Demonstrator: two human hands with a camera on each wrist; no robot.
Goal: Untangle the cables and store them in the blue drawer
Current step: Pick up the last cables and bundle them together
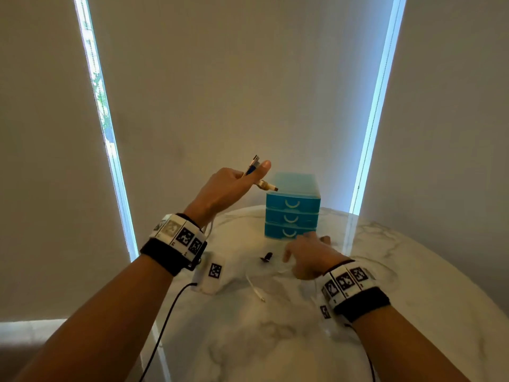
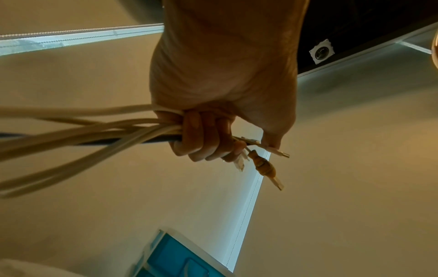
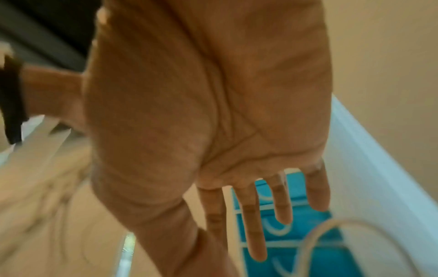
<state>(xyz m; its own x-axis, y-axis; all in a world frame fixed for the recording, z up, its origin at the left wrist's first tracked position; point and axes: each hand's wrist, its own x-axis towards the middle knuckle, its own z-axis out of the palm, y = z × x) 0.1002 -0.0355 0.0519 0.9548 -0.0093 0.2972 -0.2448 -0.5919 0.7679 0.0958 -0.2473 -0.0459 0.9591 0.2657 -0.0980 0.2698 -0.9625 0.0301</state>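
My left hand [image 1: 234, 183] is raised above the table, left of the blue drawer unit [image 1: 292, 213], and grips a bundle of cables [image 2: 94, 131] in its curled fingers [image 2: 203, 138]. Several connector ends [image 1: 254, 164] stick out past the thumb. The cables are white with one dark one. My right hand [image 1: 305, 257] hovers low over the table just in front of the bottom drawer [image 1: 289, 232], its fingers [image 3: 253, 221] straight and spread, holding nothing. All three drawers look closed. One white cable [image 1: 256, 290] lies loose on the table.
A small black object [image 1: 266, 257] lies on the marble table [image 1: 275, 340] in front of the drawers. A white box with a marker [image 1: 210, 272] stands under my left wrist, with a black wire running off it. Closed blinds hang behind the table.
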